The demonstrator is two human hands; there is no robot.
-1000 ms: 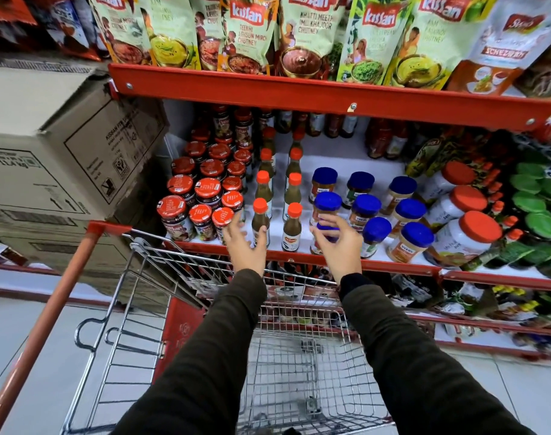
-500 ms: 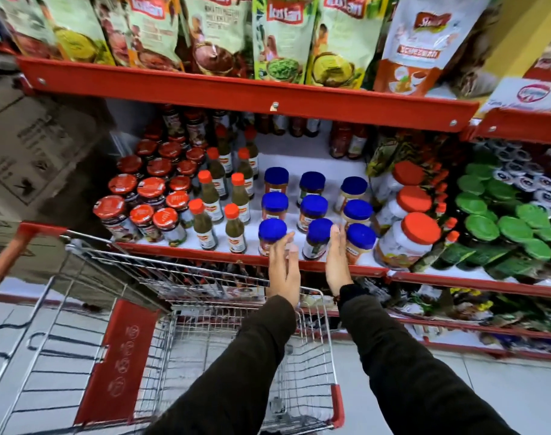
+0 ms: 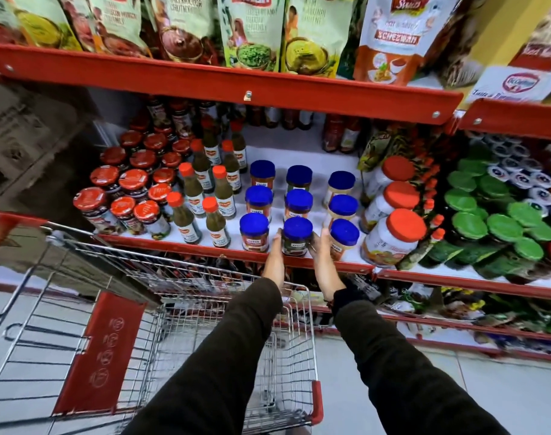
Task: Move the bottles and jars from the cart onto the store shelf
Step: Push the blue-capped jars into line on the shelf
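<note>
A blue-lidded jar (image 3: pixel 296 236) stands at the front edge of the red store shelf (image 3: pixel 180 244), in the middle column of several blue-lidded jars. My left hand (image 3: pixel 274 257) presses its left side and my right hand (image 3: pixel 322 259) its right side, so both hands clasp it. To the left stand orange-capped sauce bottles (image 3: pixel 216 222) and red-lidded jars (image 3: pixel 151 216). The wire cart (image 3: pixel 186 324) sits below my arms; no bottles or jars show in its basket.
Big red-lidded white jars (image 3: pixel 393 237) and green-lidded jars (image 3: pixel 503 227) fill the shelf to the right. Chutney pouches (image 3: pixel 252 36) stand on the shelf above. Cardboard boxes (image 3: pixel 26 146) are stacked on the left. Lower shelves hold more packets.
My view has shifted right along the shelf. Both hands moved from the front-left blue-lidded jars to either side of the front middle jar and closed in on it.
</note>
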